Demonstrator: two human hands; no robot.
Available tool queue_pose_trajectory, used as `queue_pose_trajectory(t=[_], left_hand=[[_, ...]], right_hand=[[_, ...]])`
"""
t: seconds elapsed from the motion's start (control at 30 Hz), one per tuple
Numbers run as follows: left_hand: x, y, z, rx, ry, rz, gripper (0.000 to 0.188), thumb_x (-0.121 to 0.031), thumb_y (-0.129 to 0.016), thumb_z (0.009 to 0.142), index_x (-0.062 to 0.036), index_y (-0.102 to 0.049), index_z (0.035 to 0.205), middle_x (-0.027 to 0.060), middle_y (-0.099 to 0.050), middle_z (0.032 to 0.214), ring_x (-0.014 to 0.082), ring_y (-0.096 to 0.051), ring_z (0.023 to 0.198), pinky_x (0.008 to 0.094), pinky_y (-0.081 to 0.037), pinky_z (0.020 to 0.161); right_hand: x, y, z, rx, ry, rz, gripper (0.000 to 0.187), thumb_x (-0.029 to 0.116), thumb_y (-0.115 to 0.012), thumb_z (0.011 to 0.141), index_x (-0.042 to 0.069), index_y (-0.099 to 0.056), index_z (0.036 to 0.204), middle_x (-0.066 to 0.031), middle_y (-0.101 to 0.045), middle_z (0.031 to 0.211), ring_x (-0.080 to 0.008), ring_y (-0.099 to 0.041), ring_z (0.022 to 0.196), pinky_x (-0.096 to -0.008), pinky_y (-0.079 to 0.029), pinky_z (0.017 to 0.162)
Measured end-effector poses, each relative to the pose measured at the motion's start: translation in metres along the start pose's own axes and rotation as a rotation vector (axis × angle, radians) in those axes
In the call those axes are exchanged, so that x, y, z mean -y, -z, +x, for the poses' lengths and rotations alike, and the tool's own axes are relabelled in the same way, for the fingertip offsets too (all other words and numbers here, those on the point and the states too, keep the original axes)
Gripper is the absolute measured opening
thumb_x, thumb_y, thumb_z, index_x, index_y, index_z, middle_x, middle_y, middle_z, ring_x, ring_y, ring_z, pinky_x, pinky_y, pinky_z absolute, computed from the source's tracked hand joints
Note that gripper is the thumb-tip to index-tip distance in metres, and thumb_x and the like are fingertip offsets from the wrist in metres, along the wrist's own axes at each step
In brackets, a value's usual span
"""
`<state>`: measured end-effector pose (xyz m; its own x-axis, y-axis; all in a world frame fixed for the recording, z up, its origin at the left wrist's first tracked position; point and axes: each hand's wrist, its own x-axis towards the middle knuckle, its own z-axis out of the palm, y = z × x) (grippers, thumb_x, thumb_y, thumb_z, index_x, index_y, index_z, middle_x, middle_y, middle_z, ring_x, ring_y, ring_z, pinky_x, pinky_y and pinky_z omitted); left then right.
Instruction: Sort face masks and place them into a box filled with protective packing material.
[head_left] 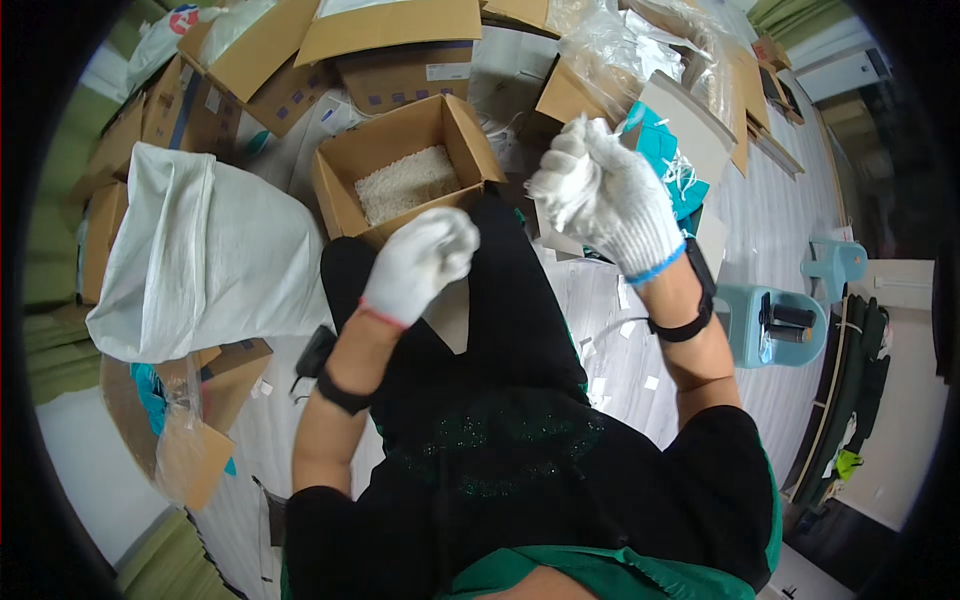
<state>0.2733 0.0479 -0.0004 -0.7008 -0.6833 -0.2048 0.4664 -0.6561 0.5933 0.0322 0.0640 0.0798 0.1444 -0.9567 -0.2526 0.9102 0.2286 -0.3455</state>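
My left hand (pixel 423 262) wears a white knit glove with a red cuff. It hovers over my lap, just in front of a small open cardboard box (pixel 335 190), its fingers curled together; whatever they may pinch is hidden. Inside that box lies a layer of small white pieces (pixel 405 185). Higher and to the right is my right hand (pixel 605 195), in a white glove with a blue cuff. Its fingers are closed, and something white and stringy seems to show at them, blending with the glove. Beside it, teal pieces with white strings (pixel 655 140) lie in an open pale box (pixel 700 115).
A large white woven sack (pixel 210 255) stands at my left, with a cardboard box (pixel 225 465) below it. Bigger cartons (pixel 400 75) and clear plastic wrap (pixel 610 50) line the far side. Light blue stools (pixel 745 300) stand at the right. Paper scraps (pixel 651 383) dot the floor.
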Motion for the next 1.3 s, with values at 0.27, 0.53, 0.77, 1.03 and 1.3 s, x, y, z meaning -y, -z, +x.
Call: queue_pose_trajectory(t=[0.27,0.53,0.77,1.03,1.3], left_hand=[[0.036,-0.028,0.034,0.005,0.021,0.313,0.054,-0.049,-0.038,0.103,0.0,-0.058,0.11,0.0059,-0.059,0.084,0.0079,-0.05,0.067,0.0199,-0.04,0.057],[0.046,-0.03,0.038,-0.054,0.029,0.118,0.031,-0.032,-0.052,0.101,-0.0019,-0.057,0.106,0.0031,-0.056,0.082,0.0057,-0.048,0.064,0.0173,-0.037,0.053],[0.047,-0.043,0.036,-0.182,-0.106,0.053,0.027,-0.03,-0.052,0.102,-0.0038,-0.06,0.099,0.0022,-0.057,0.077,0.0054,-0.047,0.058,0.0179,-0.035,0.048],[0.04,-0.046,0.042,-0.075,0.049,0.033,0.035,-0.037,-0.053,0.1,-0.002,-0.057,0.106,0.0028,-0.055,0.079,0.0063,-0.044,0.057,0.0186,-0.035,0.05],[0.021,-0.059,0.043,-0.061,0.031,0.448,0.021,-0.024,-0.053,0.099,-0.0055,-0.061,0.094,-0.0028,-0.052,0.073,0.0019,-0.042,0.057,0.0179,-0.031,0.05]], right_hand=[[-0.026,0.03,0.022,0.007,0.061,0.053,0.023,0.025,-0.047,0.102,0.003,-0.052,0.101,-0.0162,-0.061,0.094,-0.0354,-0.063,0.091,-0.0511,-0.055,0.084],[-0.042,0.031,0.02,0.054,0.196,-0.161,0.026,0.028,-0.052,0.1,0.003,-0.051,0.102,-0.0189,-0.06,0.095,-0.0329,-0.063,0.088,-0.0458,-0.056,0.079],[-0.038,0.035,0.018,0.159,0.184,0.025,0.029,0.036,-0.053,0.099,0.007,-0.058,0.098,-0.0147,-0.064,0.096,-0.0343,-0.064,0.096,-0.0471,-0.055,0.084],[-0.038,0.038,0.012,0.203,0.185,-0.114,0.027,0.034,-0.056,0.098,0.007,-0.056,0.101,-0.0144,-0.067,0.097,-0.0357,-0.065,0.097,-0.0454,-0.056,0.085],[-0.026,0.031,0.007,0.086,0.151,-0.063,0.027,0.034,-0.055,0.098,0.007,-0.054,0.098,-0.0075,-0.061,0.083,-0.0234,-0.063,0.074,-0.0389,-0.057,0.071]])
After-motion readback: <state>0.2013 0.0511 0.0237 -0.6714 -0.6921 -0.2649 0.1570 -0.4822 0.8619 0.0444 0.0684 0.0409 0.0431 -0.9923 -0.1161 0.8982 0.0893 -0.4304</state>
